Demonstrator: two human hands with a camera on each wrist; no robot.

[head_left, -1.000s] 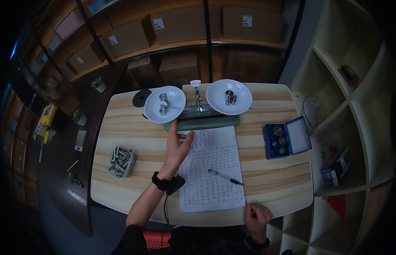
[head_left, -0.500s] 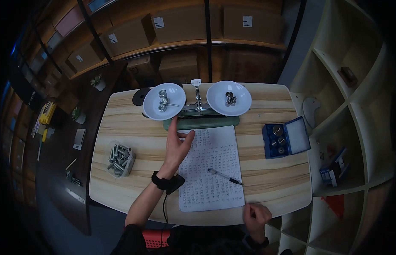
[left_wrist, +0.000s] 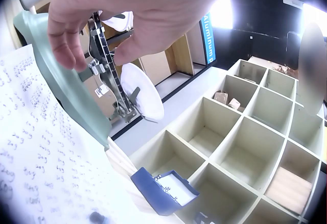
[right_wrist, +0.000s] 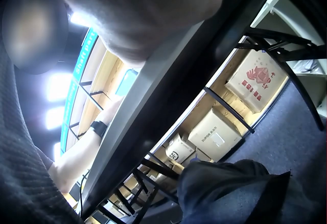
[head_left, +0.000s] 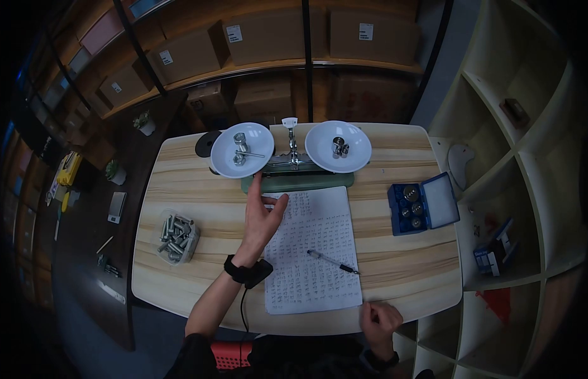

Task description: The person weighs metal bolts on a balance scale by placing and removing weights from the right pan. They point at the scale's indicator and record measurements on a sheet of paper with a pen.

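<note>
My left hand (head_left: 264, 221) reaches to the green balance scale (head_left: 297, 183), index finger stretched out to it beneath the left pan and thumb held apart. In the left wrist view, thumb and fingers lie on either side of the graduated beam (left_wrist: 109, 60); the index fingertip is hidden. The left white pan (head_left: 224, 158) carries bolts (head_left: 240, 142); the right pan (head_left: 357, 148) carries small metal weights (head_left: 338, 147). My right hand (head_left: 381, 321) rests at the front table edge with curled fingers, holding nothing. Under the left hand lies a handwritten sheet (head_left: 310, 234), a pen (head_left: 332, 261) on it.
A clear tub of bolts (head_left: 178, 237) stands at the table's left. On the right sits an open blue weight box (head_left: 404, 218). Behind the left pan is a black disc (head_left: 205, 145). A cable (head_left: 245, 309) hangs from the left wrist; pale cubby shelves (head_left: 528, 151) stand to the right.
The left pan with its bolts has risen a little, while the right pan has dipped slightly. Both hands have stayed in place.
</note>
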